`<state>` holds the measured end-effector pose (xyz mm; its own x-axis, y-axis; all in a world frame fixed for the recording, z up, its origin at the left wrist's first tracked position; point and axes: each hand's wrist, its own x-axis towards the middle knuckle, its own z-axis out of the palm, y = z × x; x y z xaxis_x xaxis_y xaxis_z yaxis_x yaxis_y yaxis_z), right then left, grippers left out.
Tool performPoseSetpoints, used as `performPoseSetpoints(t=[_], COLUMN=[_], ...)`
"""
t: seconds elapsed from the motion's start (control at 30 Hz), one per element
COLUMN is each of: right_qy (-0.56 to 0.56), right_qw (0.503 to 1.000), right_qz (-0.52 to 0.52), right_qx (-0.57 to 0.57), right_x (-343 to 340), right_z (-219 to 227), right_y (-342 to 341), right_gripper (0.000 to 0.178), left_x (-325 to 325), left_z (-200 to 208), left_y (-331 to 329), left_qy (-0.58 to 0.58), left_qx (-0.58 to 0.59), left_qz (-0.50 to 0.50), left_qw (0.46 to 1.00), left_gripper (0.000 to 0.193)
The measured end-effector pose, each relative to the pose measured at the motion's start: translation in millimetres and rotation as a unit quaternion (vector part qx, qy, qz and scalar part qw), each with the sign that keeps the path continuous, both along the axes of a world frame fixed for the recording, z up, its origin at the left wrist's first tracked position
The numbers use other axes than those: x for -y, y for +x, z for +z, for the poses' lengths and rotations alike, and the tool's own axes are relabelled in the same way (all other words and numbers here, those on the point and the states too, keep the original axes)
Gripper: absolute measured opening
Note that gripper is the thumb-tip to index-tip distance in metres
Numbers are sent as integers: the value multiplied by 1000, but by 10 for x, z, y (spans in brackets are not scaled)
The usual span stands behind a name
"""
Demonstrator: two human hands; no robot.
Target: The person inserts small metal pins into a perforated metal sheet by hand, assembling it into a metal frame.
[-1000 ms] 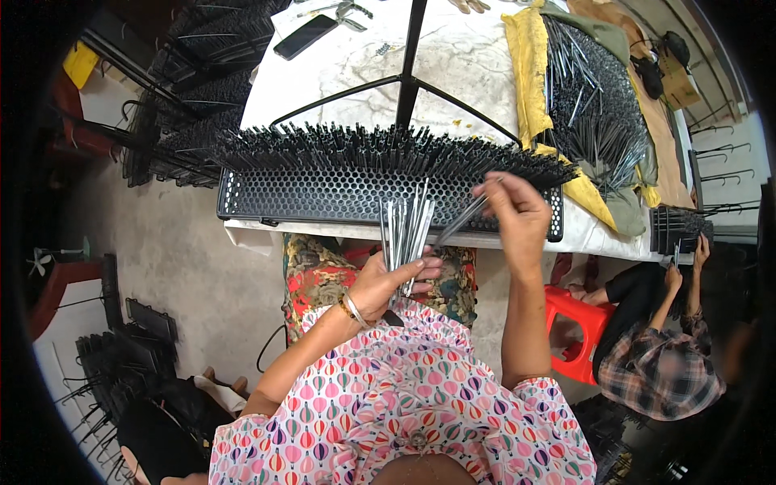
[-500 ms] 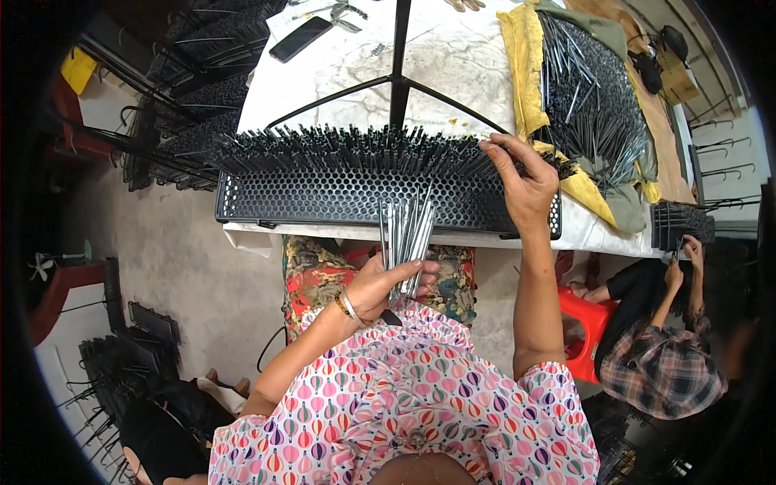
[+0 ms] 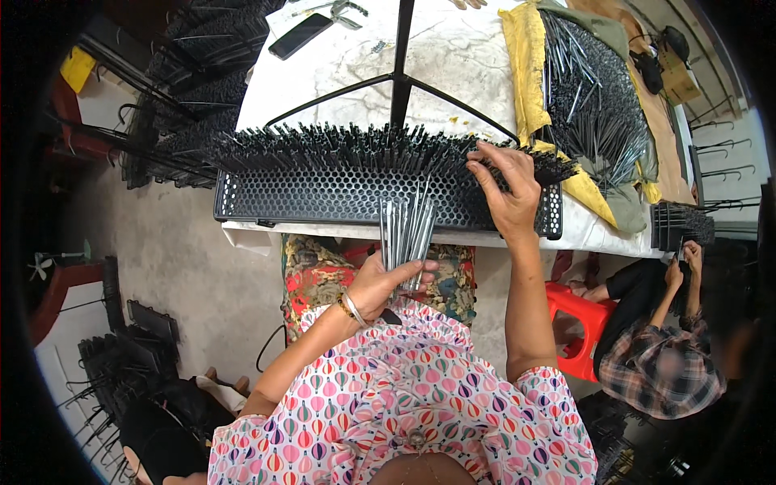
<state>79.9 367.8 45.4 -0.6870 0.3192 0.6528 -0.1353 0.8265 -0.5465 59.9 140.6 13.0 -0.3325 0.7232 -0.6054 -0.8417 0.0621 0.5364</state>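
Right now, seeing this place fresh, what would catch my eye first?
Probably the dense row of dark rods bristling along the perforated black panel, upper middle, with the right hand at the row's right part. Lower, near the centre, the left hand holds a bundle of silvery rods. The bright red stool to the right also stands out.

Rack pretty much hugging tabletop's near edge, packed rods along rack's far side. Braced pole behind those, roughly mid-rack. Phone up by left edge, small metal piece just past it, rightward. Open sack over right side, spare rods inside. Left hand before near edge, loose rods in it. Right hand at rack's right part. Stool before near edge, right of right arm.
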Motion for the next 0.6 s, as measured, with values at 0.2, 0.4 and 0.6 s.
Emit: performPoseSetpoints(t=[0.2,0.4,0.6], right_qy=[128,12,-187], right_qw=[992,999,974], right_qz=[1,-37,-23], right_qx=[1,-34,123], right_x=[34,173,475], right_z=[21,88,-8], right_y=[11,182,384], right_gripper=[23,20,14], left_x=[25,47,15], left_z=[-15,-26,-75], left_y=[-6,3,5], left_qy=[19,31,41], left_qx=[-7,22,22], left_qz=[-23,-22,16], left_qw=[1000,999,999], left_gripper=[22,23,22])
